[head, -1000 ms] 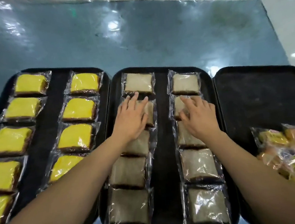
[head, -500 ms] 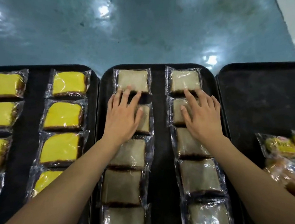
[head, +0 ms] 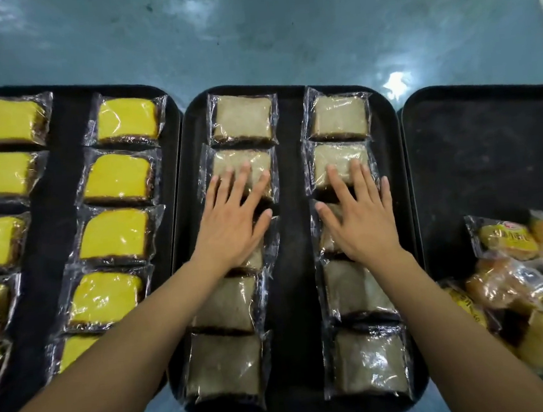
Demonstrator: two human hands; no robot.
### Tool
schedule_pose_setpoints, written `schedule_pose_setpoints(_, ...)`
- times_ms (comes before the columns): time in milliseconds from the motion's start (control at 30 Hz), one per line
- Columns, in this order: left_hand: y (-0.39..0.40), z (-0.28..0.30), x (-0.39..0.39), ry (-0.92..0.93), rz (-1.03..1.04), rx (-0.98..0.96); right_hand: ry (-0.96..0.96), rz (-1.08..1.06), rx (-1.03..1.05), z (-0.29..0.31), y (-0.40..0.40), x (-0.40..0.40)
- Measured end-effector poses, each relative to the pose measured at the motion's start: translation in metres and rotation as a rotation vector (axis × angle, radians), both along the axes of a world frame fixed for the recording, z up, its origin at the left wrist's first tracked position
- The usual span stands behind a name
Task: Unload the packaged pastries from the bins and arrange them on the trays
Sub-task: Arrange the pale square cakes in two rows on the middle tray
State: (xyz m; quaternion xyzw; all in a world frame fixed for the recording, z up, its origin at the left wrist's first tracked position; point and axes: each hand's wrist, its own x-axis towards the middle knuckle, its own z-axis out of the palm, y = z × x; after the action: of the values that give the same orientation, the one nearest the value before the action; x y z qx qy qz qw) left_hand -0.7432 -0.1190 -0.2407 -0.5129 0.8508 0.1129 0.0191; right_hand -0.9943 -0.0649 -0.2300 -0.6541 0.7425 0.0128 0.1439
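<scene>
Three black trays lie side by side. The middle tray [head: 288, 112] carries two columns of grey-brown cake slices in clear wrappers. My left hand [head: 232, 222] lies flat, fingers spread, on the left column, fingertips on its second wrapped slice [head: 243, 162]. My right hand [head: 359, 211] lies flat on the right column, fingertips on that column's second slice [head: 338, 157]. Neither hand grips anything. The left tray [head: 67, 177] carries two columns of yellow cake slices [head: 117, 180]. The third slice of each middle column is mostly hidden under my palms.
The right tray [head: 487, 141] is bare over its far half; a loose heap of wrapped golden pastries [head: 526, 285] lies on its near right part. The trays rest on a glossy blue-grey surface [head: 248, 30]. A pale strip runs along the far right edge.
Both hands have slid a little toward me along the two columns and flattened out. The second slices now sit close under the top ones.
</scene>
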Motion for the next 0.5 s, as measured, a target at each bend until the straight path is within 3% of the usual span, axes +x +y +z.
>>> schedule_pose_setpoints(333, -0.006, 0.008, -0.004, 0.003, 0.016, 0.042, -0.003, -0.010, 0.001, 0.002, 0.002, 0.001)
schedule_pose_setpoints(500, -0.033, 0.020, -0.009, 0.070, 0.017, -0.068, 0.023, 0.033, -0.207, 0.018, -0.032, -0.007)
